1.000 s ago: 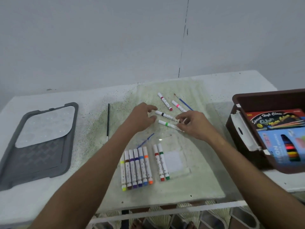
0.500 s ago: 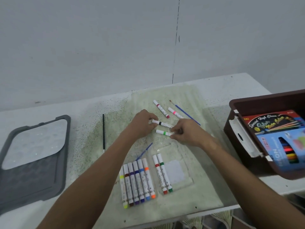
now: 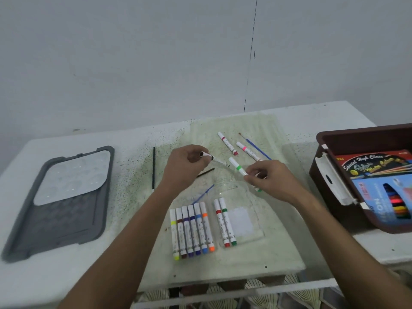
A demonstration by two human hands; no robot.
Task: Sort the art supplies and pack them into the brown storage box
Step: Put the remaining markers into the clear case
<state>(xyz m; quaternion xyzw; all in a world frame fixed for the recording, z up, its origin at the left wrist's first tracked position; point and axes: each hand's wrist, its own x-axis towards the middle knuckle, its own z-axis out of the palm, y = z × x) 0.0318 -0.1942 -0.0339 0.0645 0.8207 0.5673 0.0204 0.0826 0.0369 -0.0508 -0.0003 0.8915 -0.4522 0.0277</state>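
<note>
The left hand (image 3: 185, 166) pinches a white marker pen with a black band (image 3: 214, 160), lifted just above the pale green mat (image 3: 278, 248). The right hand (image 3: 274, 179) pinches a white marker pen with a green band (image 3: 239, 169), also lifted above the mat. Both pens are well to the left of the brown plastic storage box (image 3: 347, 134).

What could go wrong, I think: each pen is held only by its end, so one could slip and roll off the mat. The two pens point at each other and could bump. A dropped pen could also knock the neat row crooked.

Counting pens on the mat: six lie side by side in a row of markers (image 3: 191, 230) near the front edge. Two more, a red and a green pair of markers (image 3: 224, 221), lie inside a clear plastic pouch (image 3: 243, 221). Two loose pens lie at the back: a dark red banded marker (image 3: 227, 143) and a pink banded marker (image 3: 247, 150). With the two held, that makes twelve.

Thin brushes: a blue paintbrush (image 3: 256, 147) at the back, another blue one (image 3: 204, 194) in the middle, a black paintbrush (image 3: 153, 168) at the left edge, and one short dark stick (image 3: 206, 172). The box already holds two flat packs.
</note>
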